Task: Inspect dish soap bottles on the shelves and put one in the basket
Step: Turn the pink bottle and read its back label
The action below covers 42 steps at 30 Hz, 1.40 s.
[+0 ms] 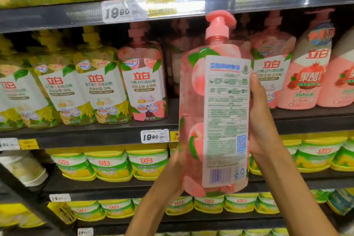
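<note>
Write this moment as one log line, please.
step: inspecting | pink peach dish soap bottle: back label facing camera | left hand: supporting base | right hand: gripping side

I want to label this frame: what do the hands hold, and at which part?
Both hold the pink peach bottle, back label facing the camera: the left hand supports its lower left side near the base, the right hand grips its right side.

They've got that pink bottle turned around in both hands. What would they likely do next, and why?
Probably lower the pink bottle away from the shelf toward a basket, which is out of view. Both the left hand and right hand grip it, its back label faces the camera, so the inspection seems underway.
</note>
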Motion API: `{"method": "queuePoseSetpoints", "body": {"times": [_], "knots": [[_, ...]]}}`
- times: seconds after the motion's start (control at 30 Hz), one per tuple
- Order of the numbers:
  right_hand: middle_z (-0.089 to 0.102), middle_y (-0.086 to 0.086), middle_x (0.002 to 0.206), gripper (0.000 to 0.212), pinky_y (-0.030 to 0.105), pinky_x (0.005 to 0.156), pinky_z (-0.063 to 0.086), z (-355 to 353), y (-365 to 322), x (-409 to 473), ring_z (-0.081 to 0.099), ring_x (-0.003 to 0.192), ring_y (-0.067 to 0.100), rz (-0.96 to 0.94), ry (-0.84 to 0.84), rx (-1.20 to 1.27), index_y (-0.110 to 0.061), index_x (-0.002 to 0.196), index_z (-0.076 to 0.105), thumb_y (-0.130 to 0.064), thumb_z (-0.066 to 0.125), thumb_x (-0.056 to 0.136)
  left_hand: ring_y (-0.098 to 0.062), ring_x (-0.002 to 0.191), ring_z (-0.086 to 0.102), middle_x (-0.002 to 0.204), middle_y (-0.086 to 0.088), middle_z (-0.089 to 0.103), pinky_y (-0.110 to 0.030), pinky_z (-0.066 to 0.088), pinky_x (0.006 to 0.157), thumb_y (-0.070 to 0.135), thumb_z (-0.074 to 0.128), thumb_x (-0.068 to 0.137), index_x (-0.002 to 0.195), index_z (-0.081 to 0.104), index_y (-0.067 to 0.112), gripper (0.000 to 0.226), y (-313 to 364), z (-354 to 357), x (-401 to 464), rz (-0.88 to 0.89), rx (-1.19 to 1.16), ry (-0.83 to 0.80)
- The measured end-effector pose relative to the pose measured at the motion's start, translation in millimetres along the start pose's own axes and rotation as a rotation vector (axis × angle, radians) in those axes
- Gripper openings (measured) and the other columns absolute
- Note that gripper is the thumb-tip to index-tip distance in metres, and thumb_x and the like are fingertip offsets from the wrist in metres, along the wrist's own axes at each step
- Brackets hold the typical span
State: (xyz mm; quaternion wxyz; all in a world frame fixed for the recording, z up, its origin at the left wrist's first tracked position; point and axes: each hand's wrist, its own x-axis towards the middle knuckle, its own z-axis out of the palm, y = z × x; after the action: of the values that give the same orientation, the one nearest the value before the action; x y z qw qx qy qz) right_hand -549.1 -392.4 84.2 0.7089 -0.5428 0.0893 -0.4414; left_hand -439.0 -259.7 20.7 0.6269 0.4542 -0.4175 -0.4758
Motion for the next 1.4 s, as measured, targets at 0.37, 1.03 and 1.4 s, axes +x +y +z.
{"method": "queuePoseSetpoints", "body": {"times": [0.37, 1.03, 1.4], "knots": [[0.059, -0.034, 0.121, 0.094, 0.011, 0.09, 0.046, 12, -7, 4, 0.054, 0.113, -0.013, -0.19, 0.025, -0.514, -0.031, 0.15, 0.025, -0.068, 0.056, 0.069, -0.027, 0.113, 0.063, 0.123, -0.002, 0.066, -0.043, 0.055, 0.09, 0.041, 0.08, 0.06, 0.132, 0.049, 0.038, 0.078, -1, 17, 4, 0.257, 0.058, 0.214], [0.056, 0.009, 0.14, 0.084, 0.055, 0.112, 0.034, -11, 8, 15, 0.05, 0.132, 0.026, 0.049, 0.029, -0.184, -0.019, 0.145, 0.04, -0.066, 0.061, 0.079, -0.017, 0.106, 0.067, 0.112, 0.002, 0.072, -0.041, 0.052, 0.092, 0.073, 0.062, 0.06, 0.12, 0.06, 0.032, 0.073, -7, -5, 22, 0.069, 0.051, 0.272], [0.07, -0.002, 0.116, 0.069, 0.043, 0.094, 0.054, 23, 6, 68, 0.068, 0.105, 0.011, -0.134, 0.077, -0.488, -0.019, 0.131, 0.047, -0.056, 0.062, 0.075, -0.007, 0.096, 0.07, 0.105, 0.011, 0.074, -0.016, 0.055, 0.069, 0.064, 0.056, 0.072, 0.118, 0.057, 0.034, 0.055, 16, -30, 71, 0.245, 0.192, 0.348]]}}
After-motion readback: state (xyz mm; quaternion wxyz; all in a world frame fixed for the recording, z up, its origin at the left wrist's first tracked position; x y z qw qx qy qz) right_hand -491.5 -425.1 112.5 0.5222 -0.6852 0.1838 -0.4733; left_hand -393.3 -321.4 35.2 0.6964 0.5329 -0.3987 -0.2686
